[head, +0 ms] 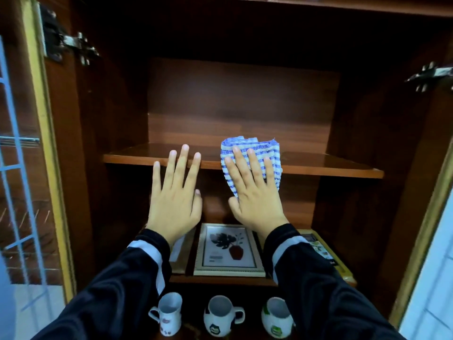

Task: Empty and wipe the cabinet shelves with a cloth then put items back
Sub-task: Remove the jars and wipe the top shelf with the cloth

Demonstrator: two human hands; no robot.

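Head view: cabinet [382, 133] open. Left hand [174, 192] flat, fingers straight and spread, fingertips on the front edge of the middle shelf [318, 165], holding nothing. At its 3 o'clock, close but apart, the right hand [255, 192] lies flat with straight fingers pressing the blue-and-white striped cloth [250, 143], which drapes over the shelf's front edge. At 6 o'clock from the hands, a framed picture [228, 251] lies on the lower shelf. Further toward 6 o'clock, three mugs [221, 315] stand in a row.
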